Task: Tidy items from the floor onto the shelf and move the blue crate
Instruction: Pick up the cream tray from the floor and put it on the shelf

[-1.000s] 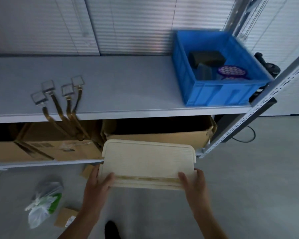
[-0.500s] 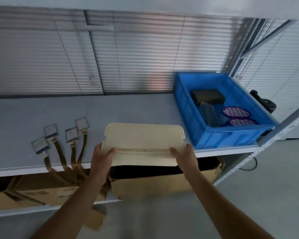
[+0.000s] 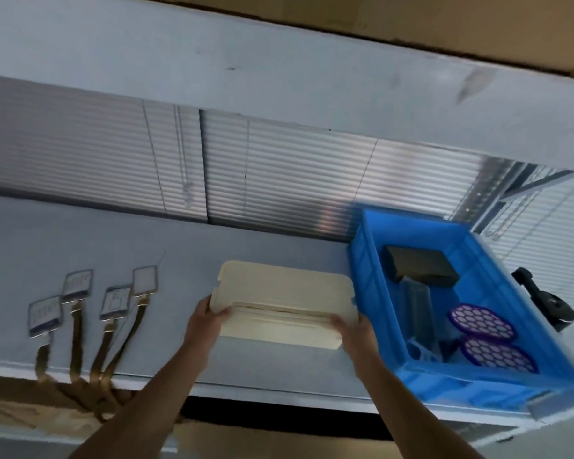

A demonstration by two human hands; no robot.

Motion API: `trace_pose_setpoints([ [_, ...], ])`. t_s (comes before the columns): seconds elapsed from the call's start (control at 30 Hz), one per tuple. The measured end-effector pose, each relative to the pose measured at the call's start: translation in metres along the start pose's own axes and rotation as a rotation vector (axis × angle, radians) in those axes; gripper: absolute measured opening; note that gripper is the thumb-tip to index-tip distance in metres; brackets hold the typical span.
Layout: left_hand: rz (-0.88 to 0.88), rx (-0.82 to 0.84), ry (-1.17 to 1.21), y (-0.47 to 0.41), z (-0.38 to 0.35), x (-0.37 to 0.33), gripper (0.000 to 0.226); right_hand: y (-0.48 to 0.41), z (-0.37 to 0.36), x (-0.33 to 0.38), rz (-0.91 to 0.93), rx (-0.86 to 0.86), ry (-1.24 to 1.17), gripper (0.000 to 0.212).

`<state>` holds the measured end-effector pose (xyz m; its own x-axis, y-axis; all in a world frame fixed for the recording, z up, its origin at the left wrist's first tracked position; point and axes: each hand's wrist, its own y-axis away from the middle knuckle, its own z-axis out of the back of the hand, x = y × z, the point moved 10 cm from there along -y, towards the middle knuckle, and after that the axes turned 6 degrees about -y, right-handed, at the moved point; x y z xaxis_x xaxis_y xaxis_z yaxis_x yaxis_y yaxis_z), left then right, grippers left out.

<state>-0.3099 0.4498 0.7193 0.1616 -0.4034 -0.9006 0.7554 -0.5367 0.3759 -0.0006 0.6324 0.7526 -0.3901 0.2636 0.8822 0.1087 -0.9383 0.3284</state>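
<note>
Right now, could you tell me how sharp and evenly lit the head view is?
Head view: dim and bluish overall; glare on the blinds behind the crate; crate edges smeared by motion blur; shelf lines bowed by the wide lens; the tray stays fairly crisp.

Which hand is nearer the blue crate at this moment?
The right hand. It grips the cream panel at its right end, right beside the blue crate. The left hand grips the panel's left end, farther from the crate.

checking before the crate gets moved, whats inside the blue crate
The blue crate holds a black box and two purple honeycomb discs; darker, blurred items lie between, unidentifiable.
</note>
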Motion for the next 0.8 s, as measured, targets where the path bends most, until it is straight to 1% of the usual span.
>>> trace_pose_setpoints([
  [0.07, 0.002, -0.116, 0.01, -0.005, 0.007, -0.001, 0.059, -0.013, 0.001, -0.003, -0.035, 0.014, -0.097, 0.045],
  [0.1, 0.034, -0.174, 0.033, -0.005, 0.01, 0.005, 0.059, -0.018, 0.001, -0.008, -0.061, 0.018, -0.142, 0.04],
  [0.13, 0.065, -0.197, 0.067, -0.006, 0.009, 0.012, 0.058, -0.021, -0.002, -0.015, -0.097, 0.038, -0.178, 0.038],
  [0.23, 0.086, -0.121, 0.136, -0.008, -0.013, 0.026, 0.045, -0.028, -0.022, -0.035, -0.23, 0.119, -0.285, 0.041],
  [0.27, 0.072, -0.107, 0.147, -0.01, -0.018, 0.024, 0.04, -0.031, -0.028, -0.035, -0.237, 0.131, -0.304, 0.043],
  [0.33, 0.029, -0.122, 0.13, -0.017, -0.023, 0.013, 0.035, -0.043, -0.034, -0.028, -0.188, 0.12, -0.291, 0.044],
  [0.4, -0.001, -0.124, 0.107, -0.031, -0.029, 0.0, 0.035, -0.058, -0.037, -0.016, -0.147, 0.11, -0.277, 0.044],
  [0.47, -0.008, -0.123, 0.064, -0.049, -0.034, -0.014, 0.037, -0.071, -0.043, -0.005, -0.194, 0.105, -0.283, 0.038],
  [0.5, -0.011, -0.121, 0.04, -0.06, -0.038, -0.021, 0.039, -0.08, -0.047, 0.001, -0.201, 0.091, -0.282, 0.038],
  [0.6, -0.045, -0.094, 0.006, -0.09, -0.053, -0.047, 0.048, -0.117, -0.05, 0.013, -0.162, 0.031, -0.186, 0.055],
  [0.63, -0.054, -0.087, 0.007, -0.099, -0.059, -0.054, 0.05, -0.128, -0.051, 0.019, -0.155, 0.036, -0.178, 0.057],
  [0.8, -0.081, -0.043, 0.006, -0.136, -0.086, -0.081, 0.05, -0.167, -0.056, 0.046, -0.18, 0.112, -0.169, 0.051],
])
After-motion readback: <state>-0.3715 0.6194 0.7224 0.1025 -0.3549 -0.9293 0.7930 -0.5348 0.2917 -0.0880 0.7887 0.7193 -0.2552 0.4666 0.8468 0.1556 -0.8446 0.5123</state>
